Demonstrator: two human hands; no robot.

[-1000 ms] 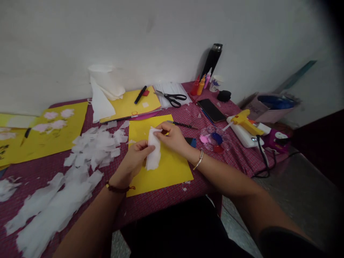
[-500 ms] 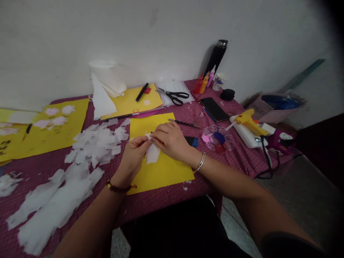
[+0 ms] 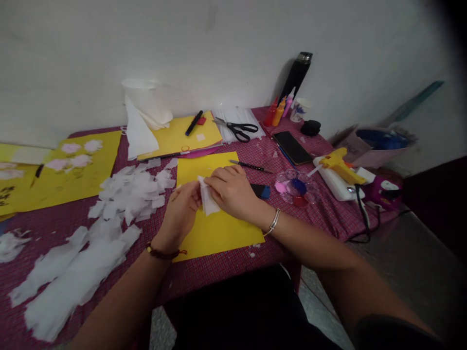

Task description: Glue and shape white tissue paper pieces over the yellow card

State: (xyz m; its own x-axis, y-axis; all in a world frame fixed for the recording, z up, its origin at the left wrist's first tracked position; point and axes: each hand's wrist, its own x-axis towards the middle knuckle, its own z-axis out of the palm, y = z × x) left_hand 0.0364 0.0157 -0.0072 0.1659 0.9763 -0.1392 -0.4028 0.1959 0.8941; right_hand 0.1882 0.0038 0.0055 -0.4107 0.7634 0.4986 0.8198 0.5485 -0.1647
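Observation:
Both my hands meet over a yellow sheet of paper (image 3: 215, 228) on the red checked tablecloth. My left hand (image 3: 181, 214) and my right hand (image 3: 231, 190) each pinch a small folded piece of white tissue paper (image 3: 207, 199) between them, fingers closed on it. A pile of cut white tissue squares (image 3: 133, 190) lies just left of my left hand. Longer torn tissue strips (image 3: 69, 277) lie at the near left.
Scissors (image 3: 239, 128), a black marker (image 3: 193, 122) on yellow card, a phone (image 3: 292, 147), a paint palette (image 3: 295, 185), a yellow glue gun (image 3: 341, 164), small paint bottles (image 3: 275, 114) and a black flask (image 3: 297, 75) stand around. A yellow sheet with pink tissue flowers (image 3: 73, 165) lies far left.
The tissue piece, held up long and open a second ago, has been folded smaller and brought down close to the yellow sheet. Both hands moved closer together.

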